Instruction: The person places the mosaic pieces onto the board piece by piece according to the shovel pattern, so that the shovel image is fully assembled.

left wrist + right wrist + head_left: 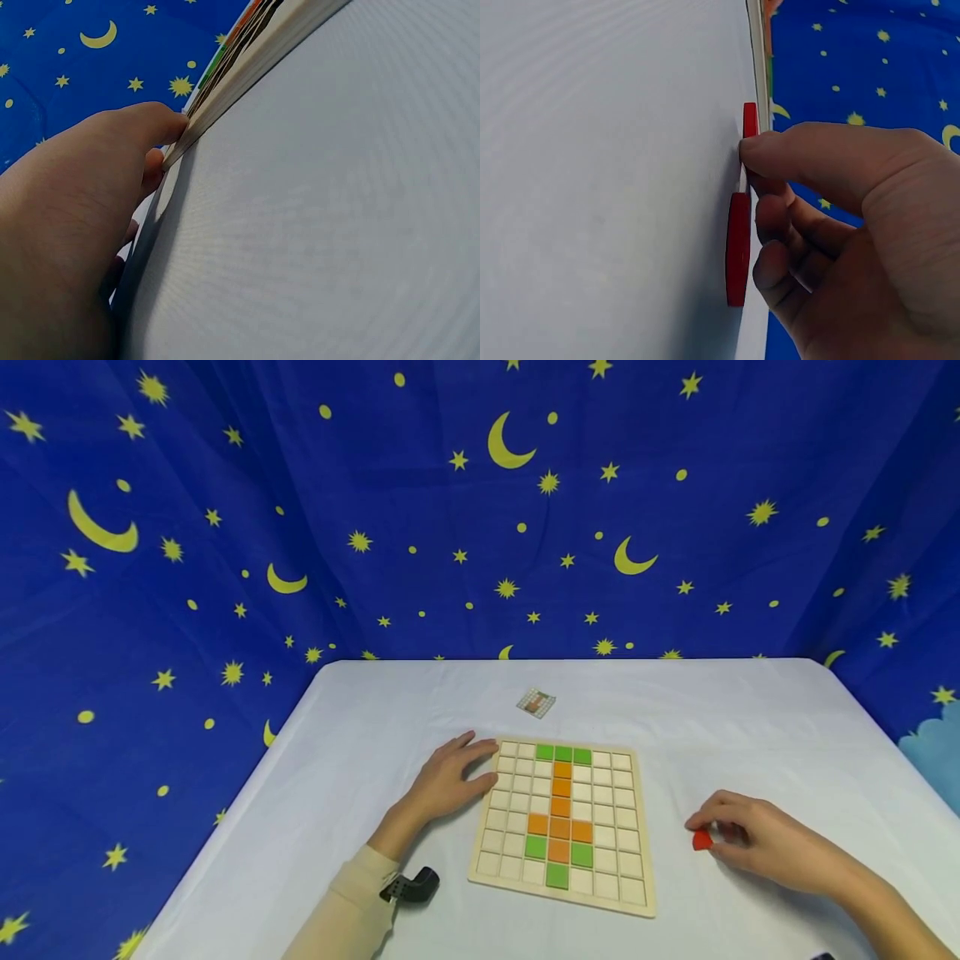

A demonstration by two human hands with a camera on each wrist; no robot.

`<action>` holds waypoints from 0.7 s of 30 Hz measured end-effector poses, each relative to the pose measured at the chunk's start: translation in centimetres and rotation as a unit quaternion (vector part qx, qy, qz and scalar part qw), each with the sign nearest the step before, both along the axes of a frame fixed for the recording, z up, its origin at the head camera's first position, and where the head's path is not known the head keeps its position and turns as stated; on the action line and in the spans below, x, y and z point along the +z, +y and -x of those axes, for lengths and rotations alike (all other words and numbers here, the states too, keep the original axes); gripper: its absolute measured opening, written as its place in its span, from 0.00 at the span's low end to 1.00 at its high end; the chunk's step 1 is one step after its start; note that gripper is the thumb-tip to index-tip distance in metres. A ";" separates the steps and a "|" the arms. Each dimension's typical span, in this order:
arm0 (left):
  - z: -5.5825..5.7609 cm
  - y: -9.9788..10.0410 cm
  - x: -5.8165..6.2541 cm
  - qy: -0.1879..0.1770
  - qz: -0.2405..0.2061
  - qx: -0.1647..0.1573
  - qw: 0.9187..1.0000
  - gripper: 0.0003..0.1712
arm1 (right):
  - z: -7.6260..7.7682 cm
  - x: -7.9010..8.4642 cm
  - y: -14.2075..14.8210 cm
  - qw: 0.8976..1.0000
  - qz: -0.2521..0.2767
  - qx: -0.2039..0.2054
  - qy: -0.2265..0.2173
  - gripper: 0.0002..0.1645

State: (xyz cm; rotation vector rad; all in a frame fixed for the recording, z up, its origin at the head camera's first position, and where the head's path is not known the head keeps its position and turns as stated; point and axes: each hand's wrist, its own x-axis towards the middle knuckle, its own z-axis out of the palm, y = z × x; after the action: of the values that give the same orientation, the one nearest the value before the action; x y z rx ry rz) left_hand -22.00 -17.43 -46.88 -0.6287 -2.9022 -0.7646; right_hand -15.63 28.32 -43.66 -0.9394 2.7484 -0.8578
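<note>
A square wooden board [641, 860] with a grid of cells lies on the table. Orange tiles [560, 807] run down its middle, with green tiles [564, 753] along the top and near the bottom. My left hand [442, 781] touches the board's left edge, fingers spread; in the left wrist view the thumb of that hand [82, 187] meets the rim. Right of the board, my right hand [780, 843] pinches a red tile [702, 840] between thumb and fingers at table level. Beneath the palm, a second red tile [737, 251] shows in the right wrist view.
A small pattern card [537, 702] showing a grid lies beyond the board. White cloth covers the table [405, 710]. Behind it hangs a blue curtain [450, 502] with yellow stars and moons. A black strap device [411, 887] sits on the left wrist.
</note>
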 end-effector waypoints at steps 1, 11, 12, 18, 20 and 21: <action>0.0 0.0 0.0 -0.001 0.000 0.001 1.000 0.30 | 0.0 0.0 -0.1 1.000 0.002 0.001 -0.001 0.18; -0.1 0.1 0.2 -0.004 0.001 0.002 1.000 0.30 | 0.4 0.2 -1.2 1.000 -0.007 -0.012 -0.009 0.20; -0.1 0.1 0.2 -0.004 0.000 0.003 1.000 0.30 | 0.4 0.2 -1.2 1.000 -0.009 -0.019 -0.010 0.20; 0.0 0.1 0.2 -0.001 -0.003 -0.001 1.000 0.31 | 0.4 0.2 -1.5 0.999 -0.011 -0.017 -0.029 0.21; 0.1 0.0 0.2 -0.001 -0.003 -0.001 1.000 0.31 | 0.3 0.1 -1.8 0.999 -0.010 -0.004 -0.034 0.21; 0.1 0.0 0.1 -0.001 -0.003 -0.001 1.000 0.31 | 0.3 0.0 -1.9 0.999 -0.012 0.003 -0.037 0.21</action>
State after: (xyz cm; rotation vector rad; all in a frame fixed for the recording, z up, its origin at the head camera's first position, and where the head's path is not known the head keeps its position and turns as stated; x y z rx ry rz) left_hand -22.05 -17.41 -46.73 -0.6320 -2.9007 -0.7753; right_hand -15.90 26.42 -43.61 -0.8929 2.6852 -0.8397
